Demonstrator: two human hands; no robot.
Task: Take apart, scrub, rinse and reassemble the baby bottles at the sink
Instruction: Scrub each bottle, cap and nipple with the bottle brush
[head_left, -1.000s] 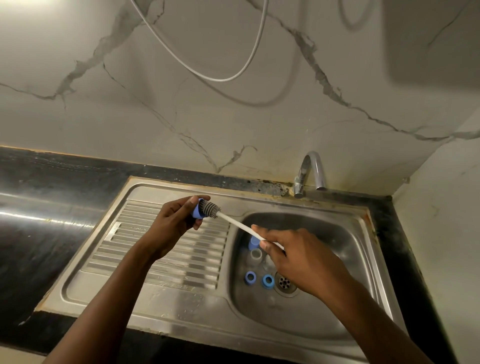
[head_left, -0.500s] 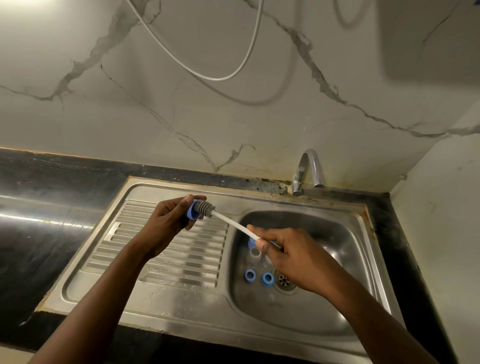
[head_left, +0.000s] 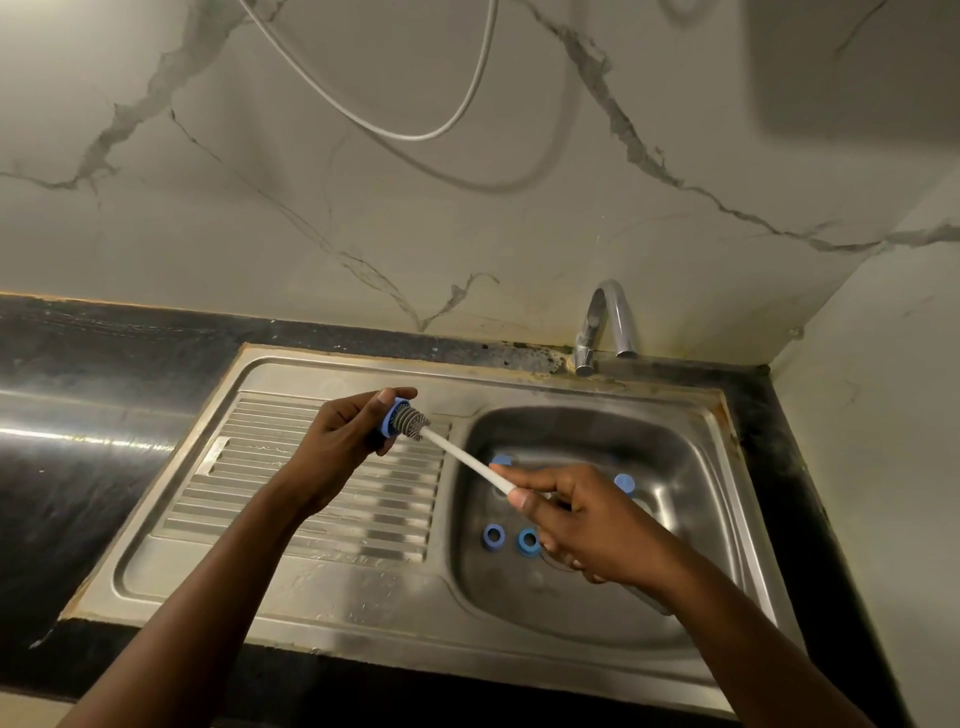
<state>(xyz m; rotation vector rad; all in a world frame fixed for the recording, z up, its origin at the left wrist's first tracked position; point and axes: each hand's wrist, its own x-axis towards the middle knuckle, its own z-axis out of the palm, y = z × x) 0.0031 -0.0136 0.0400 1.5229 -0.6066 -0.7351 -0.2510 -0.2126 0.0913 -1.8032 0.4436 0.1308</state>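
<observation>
- Steel sink (head_left: 311, 587) set in dark counter (head_left: 78, 493); blue rings (head_left: 493, 536) lie in its basin.
- Left hand (head_left: 337, 441) grips a blue collar (head_left: 388, 418) above the drainboard (head_left: 322, 499).
- Right hand (head_left: 587, 525) pinches the brush (head_left: 457, 453) handle; bristles touch the collar.

- Pale marble-look wall (head_left: 467, 218) with grey veins runs behind; a plain side wall (head_left: 893, 441) meets it at right.
- A white cord (head_left: 415, 137) loops down the wall, casting a shadow.
- Black counter (head_left: 78, 499), with a streak of reflected light at left.
- Steel sink (head_left: 363, 603) with a ribbed drainboard (head_left: 384, 499) is set in the counter, with a chrome tap (head_left: 608, 322) at its back edge.
</observation>
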